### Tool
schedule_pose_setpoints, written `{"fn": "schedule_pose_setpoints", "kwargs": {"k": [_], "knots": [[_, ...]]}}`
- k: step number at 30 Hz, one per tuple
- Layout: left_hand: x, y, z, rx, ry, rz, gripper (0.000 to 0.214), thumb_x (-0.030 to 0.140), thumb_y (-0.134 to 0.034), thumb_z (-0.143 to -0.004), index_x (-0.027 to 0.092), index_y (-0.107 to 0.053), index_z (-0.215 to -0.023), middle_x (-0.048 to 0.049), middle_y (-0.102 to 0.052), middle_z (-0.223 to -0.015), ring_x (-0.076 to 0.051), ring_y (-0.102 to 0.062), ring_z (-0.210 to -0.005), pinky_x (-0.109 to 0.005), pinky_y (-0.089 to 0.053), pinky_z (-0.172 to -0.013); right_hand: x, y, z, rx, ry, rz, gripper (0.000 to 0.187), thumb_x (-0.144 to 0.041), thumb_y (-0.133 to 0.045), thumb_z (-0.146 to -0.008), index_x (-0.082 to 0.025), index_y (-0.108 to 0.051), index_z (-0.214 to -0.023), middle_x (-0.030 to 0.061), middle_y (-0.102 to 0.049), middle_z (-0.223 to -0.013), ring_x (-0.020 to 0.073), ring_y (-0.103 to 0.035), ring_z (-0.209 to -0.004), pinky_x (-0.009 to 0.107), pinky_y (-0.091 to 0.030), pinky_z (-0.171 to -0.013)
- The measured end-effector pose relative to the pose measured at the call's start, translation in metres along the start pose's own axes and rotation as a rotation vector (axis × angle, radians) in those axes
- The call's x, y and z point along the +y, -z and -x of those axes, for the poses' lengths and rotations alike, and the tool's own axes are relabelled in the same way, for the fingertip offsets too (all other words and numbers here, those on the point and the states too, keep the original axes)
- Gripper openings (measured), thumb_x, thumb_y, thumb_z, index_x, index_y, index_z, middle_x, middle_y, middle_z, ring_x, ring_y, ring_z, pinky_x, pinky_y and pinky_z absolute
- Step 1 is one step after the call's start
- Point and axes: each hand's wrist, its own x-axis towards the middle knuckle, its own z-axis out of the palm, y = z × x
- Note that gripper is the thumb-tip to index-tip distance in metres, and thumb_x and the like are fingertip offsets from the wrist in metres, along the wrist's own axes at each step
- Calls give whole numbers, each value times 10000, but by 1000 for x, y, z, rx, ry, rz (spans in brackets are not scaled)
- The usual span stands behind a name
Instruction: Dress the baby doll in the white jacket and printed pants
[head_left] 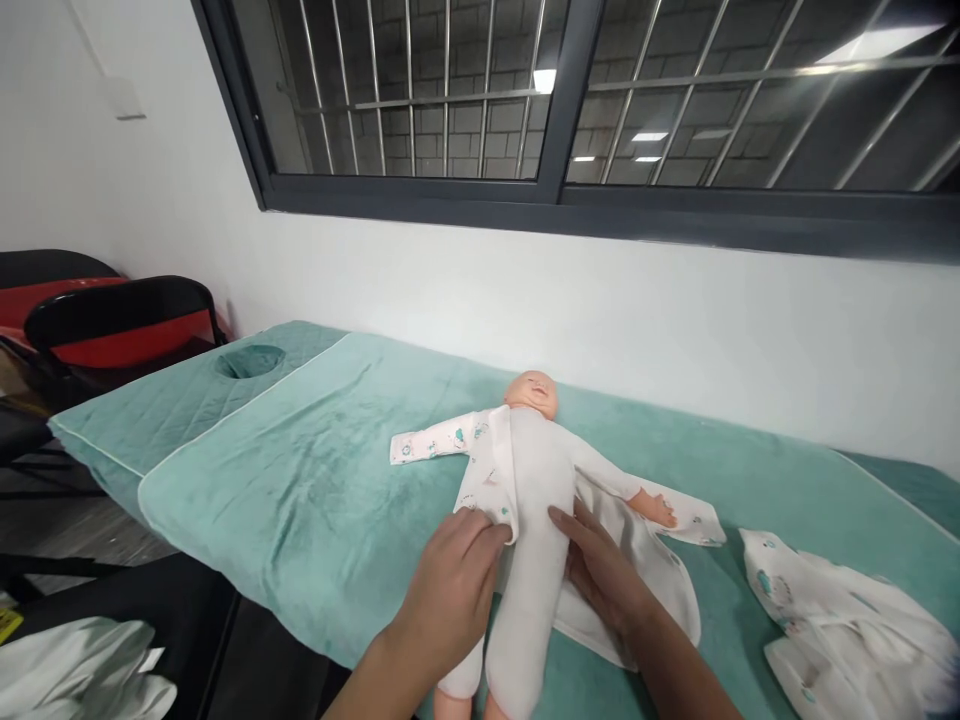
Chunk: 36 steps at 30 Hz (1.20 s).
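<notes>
A baby doll with a white cloth body lies on its back on a teal padded table, head toward the wall. A white printed baby shirt lies open under it, one sleeve stretched left, the other side spread to the right. My left hand pinches the shirt's left front edge at the doll's waist. My right hand rests flat on the doll's right hip and on the spread shirt panel.
Another white printed garment lies crumpled at the table's right end. Black and red chairs stand at the left. The white wall and barred window run behind the table. White cloth lies low at the bottom left.
</notes>
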Motion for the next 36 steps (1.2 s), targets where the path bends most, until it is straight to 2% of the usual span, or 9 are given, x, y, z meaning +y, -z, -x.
{"fn": "schedule_pose_setpoints", "kwargs": {"k": [7,12,17,20,23,26,29,32,36], "knots": [[4,-4,-13,-218,98,173,291,176,-399,-955,264,-655,-1062,-34,-670,-945,-198,-593,-907,-348,-464,-811,0,-7,-1,-62,21,109,567,-510,-638,-820,-292,-513,-1328,54,-658,-1226,252,-638,-1051,390,-531,-855],[-3,-3,-46,-151,252,311,248,244,-432,-948,240,-651,-1066,-24,-686,-1021,-176,-611,-921,-313,-474,-841,11,3,-6,-6,154,358,444,-534,-510,-896,-283,-545,-1261,52,-643,-1222,250,-621,-1025,406,-521,-847],[-3,-21,-100,-242,25,87,268,227,-388,-953,238,-641,-1039,-6,-677,-1033,-179,-571,-1013,-321,-448,-895,16,20,-7,118,465,806,316,-470,-422,-953,-257,-610,-1089,41,-654,-1067,240,-577,-1027,422,-452,-953],[3,-47,-130,-322,-125,-90,271,211,-430,-924,214,-595,-1138,-45,-640,-1135,-196,-531,-1097,-323,-434,-931,18,29,-5,127,504,920,313,-431,-384,-970,-253,-592,-1122,50,-645,-1093,238,-572,-1051,421,-459,-954],[8,-81,-150,-497,-270,-361,347,175,-488,-862,195,-545,-1204,-88,-596,-1197,-229,-501,-1150,-361,-411,-950,20,36,-2,163,564,1020,337,-396,-395,-969,-258,-549,-1235,65,-611,-1231,243,-527,-1177,430,-421,-1027],[12,-114,-162,-614,-303,-503,314,192,-511,-848,180,-565,-1157,-112,-600,-1179,-264,-527,-1113,-438,-392,-948,22,44,2,209,582,1160,321,-378,-421,-960,-260,-567,-1221,77,-613,-1241,262,-529,-1180,453,-428,-1016],[12,-134,-170,-644,-274,-528,247,188,-517,-855,161,-598,-1086,-127,-632,-1120,-282,-564,-1050,-457,-409,-894,25,52,4,242,606,1244,308,-359,-427,-961,-246,-562,-1214,89,-584,-1293,272,-492,-1233,477,-389,-1054],[4,-135,-177,-617,-265,-542,224,186,-510,-866,155,-596,-1070,-131,-639,-1101,-274,-573,-1033,-439,-416,-870,28,64,4,333,628,1322,336,-326,-405,-960,-211,-543,-1244,110,-556,-1330,277,-459,-1271,478,-353,-1085],[-9,-112,-184,-523,-272,-567,263,144,-495,-850,140,-562,-1105,-139,-624,-1090,-273,-567,-1024,-432,-417,-851,17,86,0,593,495,1455,353,-322,-369,-951,-175,-558,-1210,143,-596,-1226,292,-533,-1144,437,-419,-963]]}}
